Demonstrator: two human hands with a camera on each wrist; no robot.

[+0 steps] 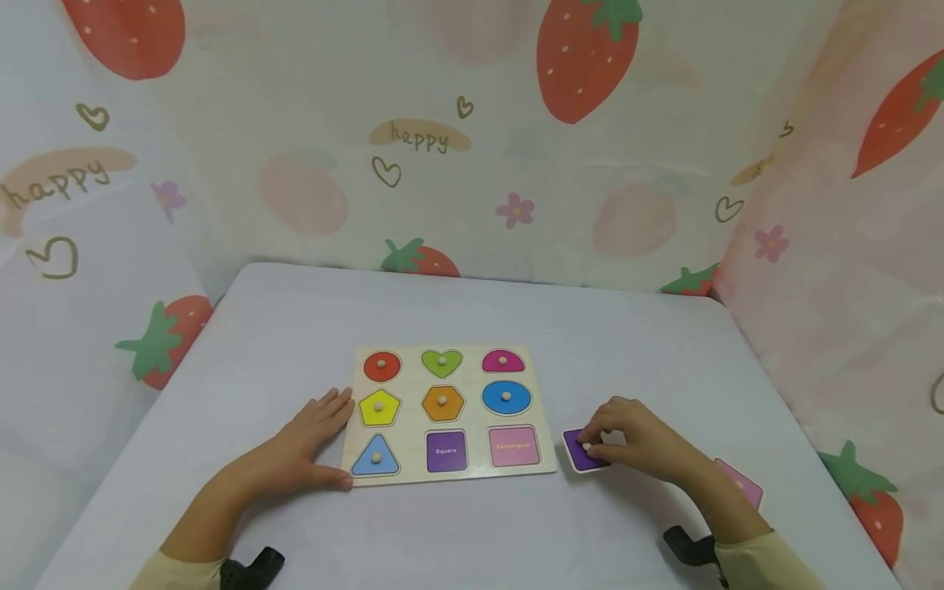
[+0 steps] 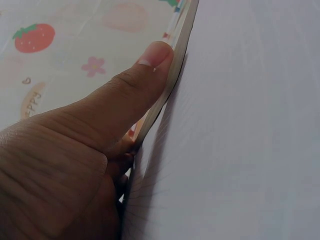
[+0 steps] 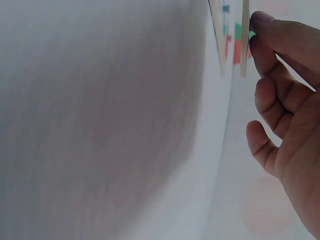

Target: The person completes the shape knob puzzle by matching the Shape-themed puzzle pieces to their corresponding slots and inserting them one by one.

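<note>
Purple, thin and stiff, the light wooden square piece (image 1: 583, 451) I'd lift by its knob, where my right hand (image 1: 637, 447) fingers pinch; left hand (image 1: 313, 438) flat.

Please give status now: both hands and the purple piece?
Left hand steadies puzzle board. Right hand pinches purple piece on table. Nothing blocks square slot.
</note>
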